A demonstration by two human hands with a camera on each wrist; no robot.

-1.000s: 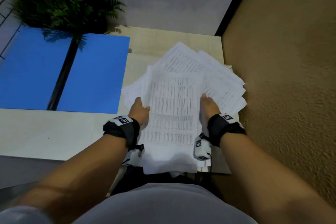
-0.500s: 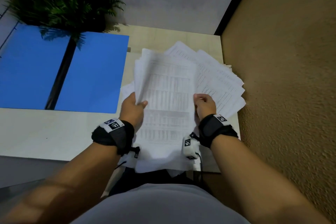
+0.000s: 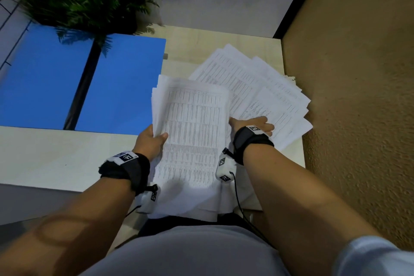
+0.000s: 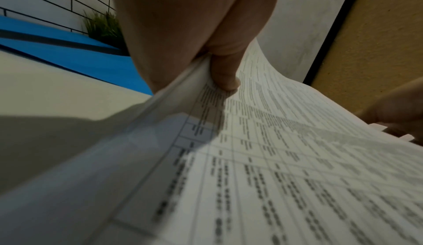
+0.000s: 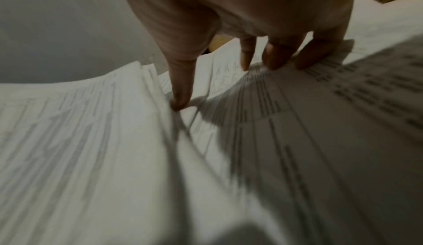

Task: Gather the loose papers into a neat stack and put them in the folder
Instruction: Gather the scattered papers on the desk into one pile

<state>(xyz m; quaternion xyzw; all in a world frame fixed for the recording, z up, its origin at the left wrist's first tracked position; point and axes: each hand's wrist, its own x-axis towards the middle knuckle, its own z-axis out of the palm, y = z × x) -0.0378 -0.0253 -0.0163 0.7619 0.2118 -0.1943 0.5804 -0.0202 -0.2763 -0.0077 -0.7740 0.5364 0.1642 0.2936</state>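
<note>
Left hand (image 3: 150, 141) clamped on the left edge of a gathered bundle of white printed sheets (image 3: 190, 132), thumb (image 4: 225, 71) pressed on top, other digits under the bundle and hidden, so pinching it between thumb and palm side. Bundle lifted off the pale wooden table (image 3: 56, 159) at its left edge, bowed upward in the left wrist view, near end hanging past the table's front edge over the lap. Right hand (image 3: 252, 124) just beside the bundle's right edge, spread flat with fingers (image 5: 279, 57) fairly straight and apart, tips resting on the fanned loose white printed pages (image 3: 264, 87); thumb (image 5: 182, 86) pointing down into the gap between bundle and fan, touching paper there. Nothing gripped by the right hand; only pressing. Fanned pages lying on the table's right part, overlapping one another at differing angles, outer corners reaching the table's right edge beside the textured ochre wall (image 3: 358, 96). Open blue folder with a black spine (image 3: 125, 87) lying flat on the table to the left, apart from the bundle, holding no sheets. Green fern-like plant (image 3: 80, 0) at the far left corner, fronds overhanging the folder's far edge. Black wrist straps with white tagged camera units (image 3: 224, 166) on both forearms.
</note>
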